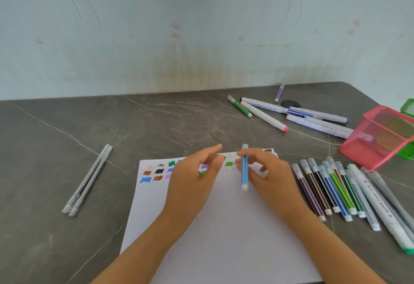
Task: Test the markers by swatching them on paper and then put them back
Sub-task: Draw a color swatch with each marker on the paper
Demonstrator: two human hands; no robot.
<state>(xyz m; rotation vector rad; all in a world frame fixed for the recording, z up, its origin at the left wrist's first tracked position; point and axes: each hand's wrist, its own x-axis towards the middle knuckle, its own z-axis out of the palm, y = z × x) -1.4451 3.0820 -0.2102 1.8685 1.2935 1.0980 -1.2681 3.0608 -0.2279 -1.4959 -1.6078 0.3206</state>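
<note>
We note a grey stone-patterned table [67, 131] with pale veins filling the lower half of the frame. Behind it stands a pale blue-green wall [201, 26] bearing faint pink flowers and thin dark stems, discoloured along its lower centre. At left, two slim grey sticks [88, 179] lie side by side, touching. At upper right lies a small dark round object [290, 104], unidentified.

Home craft desk, floral wallpaper [174, 28] stained near the bottom, grey marble-look tabletop [67, 127], mesh pen baskets [378, 136]
</note>
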